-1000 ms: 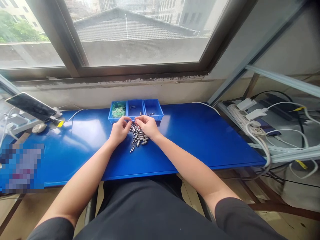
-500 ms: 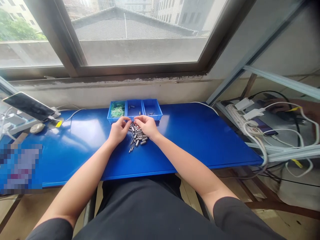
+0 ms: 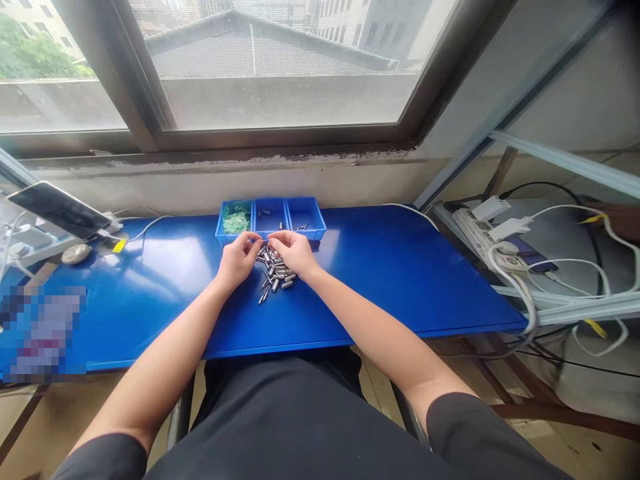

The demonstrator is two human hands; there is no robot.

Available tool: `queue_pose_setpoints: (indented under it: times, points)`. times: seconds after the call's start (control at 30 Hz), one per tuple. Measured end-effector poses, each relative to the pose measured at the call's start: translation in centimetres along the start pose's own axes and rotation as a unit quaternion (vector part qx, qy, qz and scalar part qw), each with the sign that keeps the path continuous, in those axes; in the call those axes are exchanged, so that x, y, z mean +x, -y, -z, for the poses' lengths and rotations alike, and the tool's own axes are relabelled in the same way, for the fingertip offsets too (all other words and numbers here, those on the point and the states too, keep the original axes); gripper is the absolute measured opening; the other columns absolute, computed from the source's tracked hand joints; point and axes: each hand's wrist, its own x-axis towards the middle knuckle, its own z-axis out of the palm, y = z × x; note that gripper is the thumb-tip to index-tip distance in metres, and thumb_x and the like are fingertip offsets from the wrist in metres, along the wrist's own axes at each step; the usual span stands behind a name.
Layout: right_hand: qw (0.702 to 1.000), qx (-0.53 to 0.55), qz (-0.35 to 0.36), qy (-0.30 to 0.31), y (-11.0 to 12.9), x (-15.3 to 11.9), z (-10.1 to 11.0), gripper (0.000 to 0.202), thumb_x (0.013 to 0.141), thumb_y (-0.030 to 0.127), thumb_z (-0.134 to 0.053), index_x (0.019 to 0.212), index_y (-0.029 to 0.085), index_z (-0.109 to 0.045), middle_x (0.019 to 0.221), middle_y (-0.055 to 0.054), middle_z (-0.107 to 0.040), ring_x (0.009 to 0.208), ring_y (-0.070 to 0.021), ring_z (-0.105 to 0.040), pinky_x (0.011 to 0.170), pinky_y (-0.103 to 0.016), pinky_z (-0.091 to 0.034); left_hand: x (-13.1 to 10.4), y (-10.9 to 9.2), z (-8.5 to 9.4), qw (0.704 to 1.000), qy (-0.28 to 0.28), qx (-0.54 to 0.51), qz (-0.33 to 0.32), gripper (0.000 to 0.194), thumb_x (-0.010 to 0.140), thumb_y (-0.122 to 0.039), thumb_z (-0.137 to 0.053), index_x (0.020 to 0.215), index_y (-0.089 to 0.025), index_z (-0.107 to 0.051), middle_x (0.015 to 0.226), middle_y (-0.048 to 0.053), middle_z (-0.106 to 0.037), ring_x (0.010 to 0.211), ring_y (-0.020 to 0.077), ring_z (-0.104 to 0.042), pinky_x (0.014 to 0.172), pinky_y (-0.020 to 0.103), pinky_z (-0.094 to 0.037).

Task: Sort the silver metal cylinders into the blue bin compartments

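My left hand (image 3: 239, 259) and my right hand (image 3: 296, 255) meet fingertip to fingertip above the blue table. Both are closed in a pinch. A small thin metal piece (image 3: 265, 241) shows between them, mostly covered by the fingers. Right below lies a loose pile of metal parts (image 3: 275, 272), some short thick cylinders and some thin pins. Just beyond my fingers stand three joined blue bins: the left bin (image 3: 220, 235) holds green bits, the middle bin (image 3: 270, 201) a few metal cylinders, and the right bin (image 3: 305, 212) a few thin metal pieces.
A phone (image 3: 59, 209) leans on a stand at the left, with a mouse (image 3: 76, 254) beside it. White cables and a power strip (image 3: 475, 233) lie on a frame at the right. The window wall (image 3: 360, 180) borders the blue table (image 3: 390, 287) at the back.
Almost nothing differs. Both hands keep the same pinch over the pile, and the whole view has shifted very slightly. At the far right, another person's hand is less distinct.
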Motion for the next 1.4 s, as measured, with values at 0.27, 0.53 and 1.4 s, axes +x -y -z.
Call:
queue_pose_setpoints:
  times: [0.27, 0.53, 1.4]
  points:
    - [1.0, -0.021, 0.018, 0.009, 0.2, -0.3, 0.0, 0.024, 0.076, 0.038, -0.075, 0.09, 0.018, -0.074, 0.085, -0.005, -0.076, 0.08, -0.0166, -0.069, 0.074, -0.03, -0.056, 0.2, 0.6, 0.0, 1.0, 0.003, 0.015, 0.004, 0.027, 0.096, -0.044, -0.053, 0.087, -0.02, -0.062, 0.059, -0.003, -0.057, 0.053, 0.0129, -0.053, 0.055, 0.025, -0.04]
    - [0.998, 0.05, -0.049, 0.002, 0.8, -0.2, -0.1, 0.026, 0.073, 0.037, -0.078, 0.088, 0.017, -0.073, 0.082, -0.005, -0.074, 0.076, -0.0167, -0.067, 0.065, -0.028, -0.054, 0.0, -0.2, 0.0, 0.999, 0.007, -0.033, 0.002, 0.027, 0.096, -0.045, -0.055, 0.095, -0.02, -0.065, 0.055, -0.004, -0.055, 0.05, 0.0124, -0.052, 0.055, 0.025, -0.04]
    - [0.999, 0.046, -0.021, -0.001, 1.0, -0.4, -0.2, 0.03, 0.068, 0.043, -0.078, 0.084, 0.019, -0.071, 0.075, -0.002, -0.071, 0.069, -0.0146, -0.063, 0.061, -0.027, -0.052, -0.2, -0.5, 0.0, 0.999, -0.001, -0.033, -0.026, 0.023, 0.09, -0.039, -0.064, 0.101, -0.021, -0.072, 0.056, -0.006, -0.051, 0.05, 0.0099, -0.044, 0.055, 0.024, -0.039]
